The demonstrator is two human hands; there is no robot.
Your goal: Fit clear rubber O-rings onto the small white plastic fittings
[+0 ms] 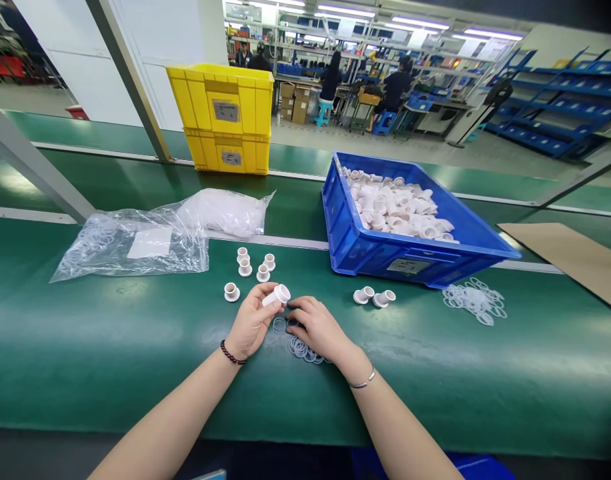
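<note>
My left hand (254, 320) is closed around a white flanged plastic sleeve (274, 297), its wide end tilted up to the right. Just right of it, my right hand (318, 327) reaches low over the belt, fingers curved and thumb apart from them. Under its fingertips lie thin translucent rings (279, 325), and a small pile of rings (303, 350) is partly hidden below the palm. Several white sleeves (244, 267) stand on their flanges beyond my left hand. Two more sleeves (384, 299) sit to the right, leaning over.
A blue crate (345, 247) full of white sleeves stands behind on the right. Beside it are another ring pile (475, 300) and a cardboard sheet (570, 250). Clear plastic bags (185, 253) lie at back left, before stacked yellow crates (225, 137). People sit at far benches.
</note>
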